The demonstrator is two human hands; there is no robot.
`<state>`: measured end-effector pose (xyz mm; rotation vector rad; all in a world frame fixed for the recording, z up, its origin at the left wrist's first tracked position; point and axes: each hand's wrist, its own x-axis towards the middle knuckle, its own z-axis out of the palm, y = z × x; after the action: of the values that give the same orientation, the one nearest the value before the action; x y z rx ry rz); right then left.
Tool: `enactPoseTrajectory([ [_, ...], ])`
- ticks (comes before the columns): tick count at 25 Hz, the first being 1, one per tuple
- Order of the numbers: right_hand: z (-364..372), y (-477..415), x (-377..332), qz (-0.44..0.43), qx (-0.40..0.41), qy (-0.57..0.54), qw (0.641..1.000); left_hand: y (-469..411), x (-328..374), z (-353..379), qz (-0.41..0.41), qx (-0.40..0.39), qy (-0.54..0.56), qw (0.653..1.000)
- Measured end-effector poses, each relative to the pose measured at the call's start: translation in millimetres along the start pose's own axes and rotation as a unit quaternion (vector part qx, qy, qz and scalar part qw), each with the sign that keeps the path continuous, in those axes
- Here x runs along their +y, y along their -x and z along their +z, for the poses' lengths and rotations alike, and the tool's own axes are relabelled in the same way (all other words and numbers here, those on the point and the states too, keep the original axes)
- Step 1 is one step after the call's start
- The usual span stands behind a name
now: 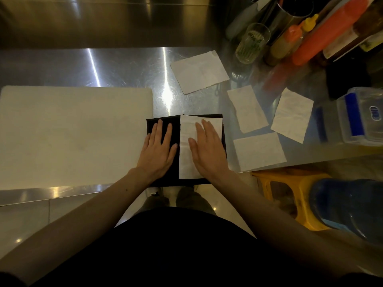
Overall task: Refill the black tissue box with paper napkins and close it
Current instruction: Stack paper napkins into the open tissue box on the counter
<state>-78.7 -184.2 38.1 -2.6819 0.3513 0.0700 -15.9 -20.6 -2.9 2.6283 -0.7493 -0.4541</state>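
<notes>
- At the far left a white cutting board (pixel 72 137) lies flat on the steel counter (pixel 124 67); it takes no part in the work, and its right edge is just beside the box, so the box was probably put where free steel remained.
- The black tissue box (pixel 176 123) sits at the near edge of the counter, directly in front of the person; I judge this place was chosen so that both hands reach it without stretching.
- The left hand (pixel 158 148) rests flat on the black left part of the box, fingers spread wide and holding nothing; it seems to steady the box so it does not slide.
- The right hand (pixel 207 150) lies flat, fingers straight, on a white napkin (pixel 186 150) that covers the right part of the box; it grips nothing, it only presses; probably it flattens the paper so it sits low in the box.
- Whether the box is open or has a lid I cannot tell; the hands hide much of it.
- To the right four more napkins lie apart on the steel: a big one (pixel 199 71) further back, two (pixel 247 108) (pixel 292 114) in the middle, one (pixel 259 151) near the edge; they wait within reach of the right hand, so the filling looks unfinished.
- At the far right, sauce bottles (pixel 323 38) and a plastic container (pixel 360 114) stand well apart from the work.
</notes>
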Motion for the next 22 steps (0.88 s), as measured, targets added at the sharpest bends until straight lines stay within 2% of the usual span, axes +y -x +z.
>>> enactPoseTrajectory([
  [8, 32.3, -12.3, 26.1, 0.005, -0.139, 0.112, 0.984, -0.2, -1.0, 0.5, -0.003, -0.006, -0.007, 1.000],
  [15, 48.1, -13.4, 33.3, -0.017, -0.156, 0.157, 0.975, -0.1, 0.4, -0.5, -0.001, -0.003, -0.015, 1.000],
  [22, 55.5, -13.7, 38.3, -0.018, -0.166, 0.135, 0.977, 0.4, 0.9, -1.7, -0.005, -0.008, -0.016, 1.000],
])
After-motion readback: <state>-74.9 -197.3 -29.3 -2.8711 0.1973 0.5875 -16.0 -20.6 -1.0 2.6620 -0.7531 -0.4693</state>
